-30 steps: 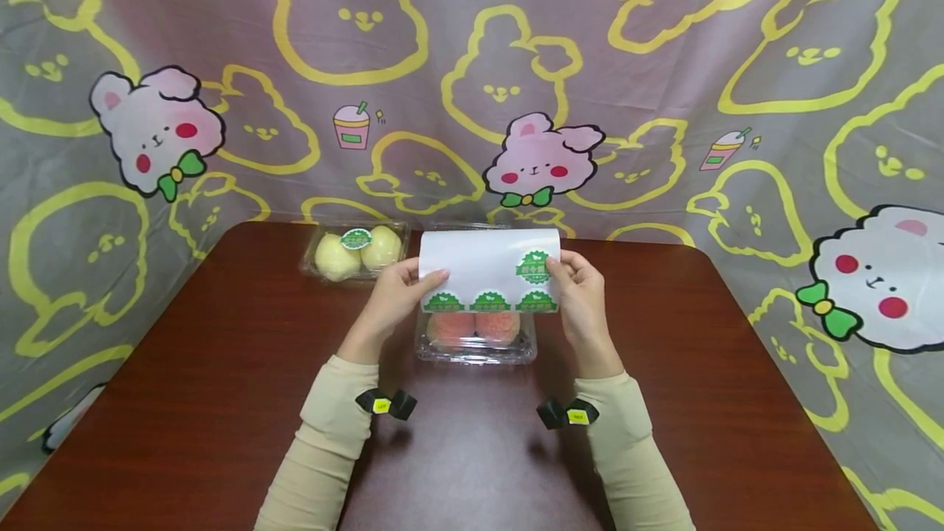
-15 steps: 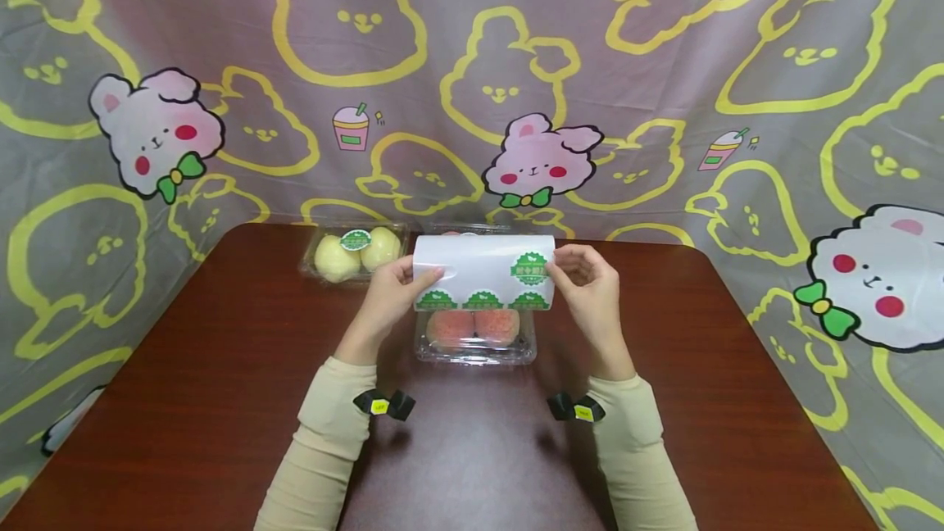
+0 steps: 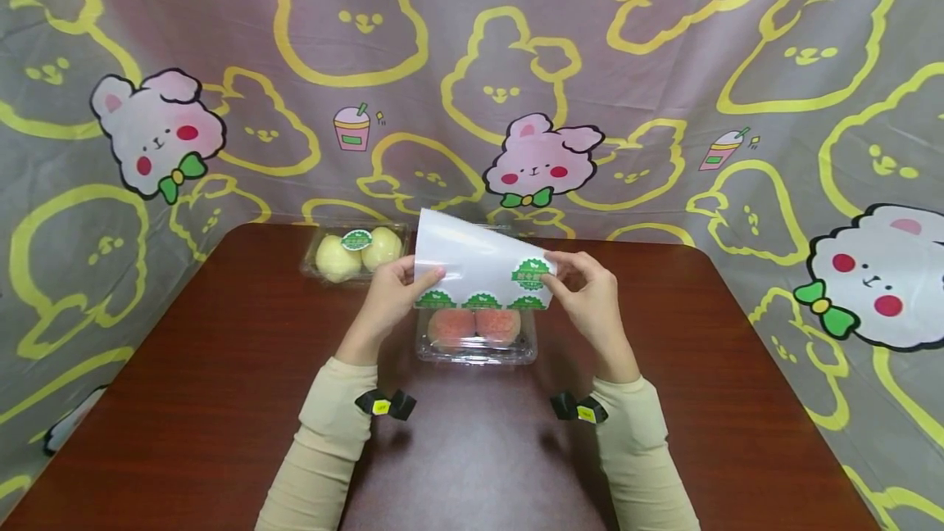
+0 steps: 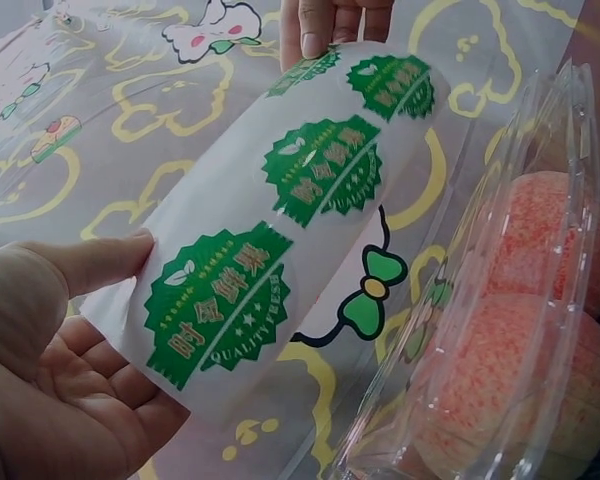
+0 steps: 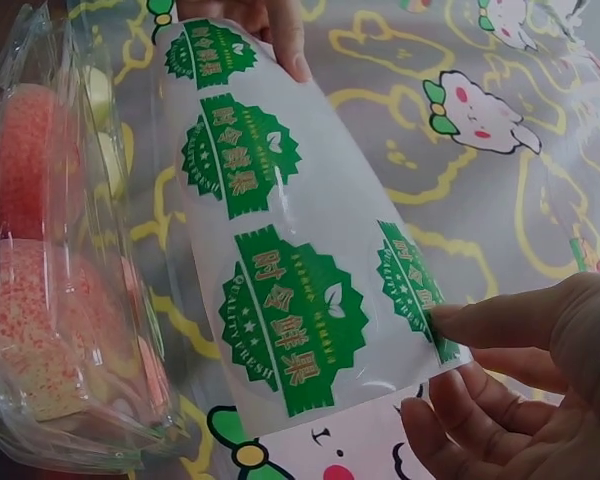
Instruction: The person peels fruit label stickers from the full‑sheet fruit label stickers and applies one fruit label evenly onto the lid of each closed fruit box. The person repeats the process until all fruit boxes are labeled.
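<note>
Between both hands is a white sticker sheet (image 3: 472,256) bearing several green scalloped "Quality Fresh" labels. My left hand (image 3: 391,293) pinches its left edge, thumb on the front. At the opposite edge my right hand (image 3: 590,293) pinches the sheet, its thumb over the single upper label (image 5: 410,285). The sheet bows in a curve, its top edge slanting down to the right. Below and behind it stands a clear plastic box (image 3: 475,351) of pinkish-red peaches (image 3: 497,326); the sheet hides its back part in the head view.
Left of the peaches, a clear box (image 3: 306,260) holds two pale yellow-green fruits (image 3: 338,256) and carries a green label (image 3: 357,240) on its lid. All stand on a dark red-brown table (image 3: 221,383). A patterned curtain (image 3: 442,47) rises behind and at both sides.
My right hand has shifted slightly right. The sheet's top edge, level before, now slants, its left corner raised and its right corner lower. The boxes have stayed put.
</note>
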Available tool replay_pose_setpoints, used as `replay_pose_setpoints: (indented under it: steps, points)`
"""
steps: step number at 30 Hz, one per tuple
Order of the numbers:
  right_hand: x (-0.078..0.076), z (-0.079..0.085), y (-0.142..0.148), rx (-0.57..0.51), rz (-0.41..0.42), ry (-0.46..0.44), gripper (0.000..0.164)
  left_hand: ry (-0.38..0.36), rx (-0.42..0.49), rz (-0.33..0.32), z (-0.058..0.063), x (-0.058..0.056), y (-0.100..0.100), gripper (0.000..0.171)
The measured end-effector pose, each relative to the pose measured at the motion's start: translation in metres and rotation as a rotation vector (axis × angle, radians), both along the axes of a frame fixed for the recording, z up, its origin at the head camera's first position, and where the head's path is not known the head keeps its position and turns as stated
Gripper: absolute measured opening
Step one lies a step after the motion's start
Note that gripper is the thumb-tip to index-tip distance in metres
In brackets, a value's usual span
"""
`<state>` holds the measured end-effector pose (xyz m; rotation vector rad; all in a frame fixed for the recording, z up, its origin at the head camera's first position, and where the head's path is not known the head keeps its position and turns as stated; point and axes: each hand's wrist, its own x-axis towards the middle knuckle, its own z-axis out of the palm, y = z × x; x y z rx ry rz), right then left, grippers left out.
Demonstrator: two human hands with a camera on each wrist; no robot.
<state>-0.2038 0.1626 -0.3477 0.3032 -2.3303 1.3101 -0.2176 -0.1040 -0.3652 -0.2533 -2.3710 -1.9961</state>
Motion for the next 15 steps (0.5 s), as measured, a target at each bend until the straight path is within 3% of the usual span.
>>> replay_pose_setpoints:
  steps: [6,15]
  points:
    - [-0.0011,-0.0028,-0.0039,0.042,-0.038,0.012,0.024,0.015,-0.021,0.026,0.0008,0.0006,0.0008,0.031]
    - [-0.0012,-0.0054,-0.0098,-0.015,-0.024,0.014,0.020,0.034,0.053,0.078,-0.0007,-0.0009,0.0059,0.029]
